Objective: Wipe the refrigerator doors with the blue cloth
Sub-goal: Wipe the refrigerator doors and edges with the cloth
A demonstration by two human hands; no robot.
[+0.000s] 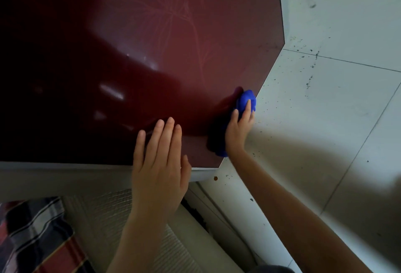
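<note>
A glossy dark red refrigerator door with a faint flower pattern fills the upper left of the head view. My right hand presses a bunched blue cloth against the door near its lower right edge. The cloth sticks out above my fingers and below my palm. My left hand lies flat on the door's lower edge, fingers together and stretched, holding nothing.
Pale floor tiles with dark specks lie to the right of the door. A white ribbed base panel runs under the door. A plaid cloth shows at the bottom left corner.
</note>
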